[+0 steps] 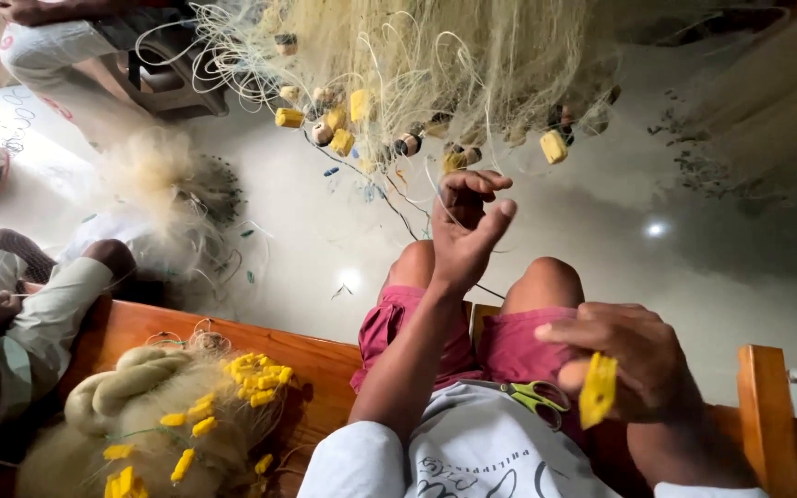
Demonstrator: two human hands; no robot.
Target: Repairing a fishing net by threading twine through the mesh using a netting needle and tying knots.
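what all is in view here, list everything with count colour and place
fishing net: one, pale cream, hanging at top centre
floats: several, yellow and brown, along the hanging net
bundled net: one heap, cream with yellow floats, on the bench at lower left
bench: one, brown wood, across the bottom
scissors: one pair, green handles, on the lap
other person: one, light sleeve, at left edge
left hand: raised, pinching net line
right hand: holding a yellow netting needle
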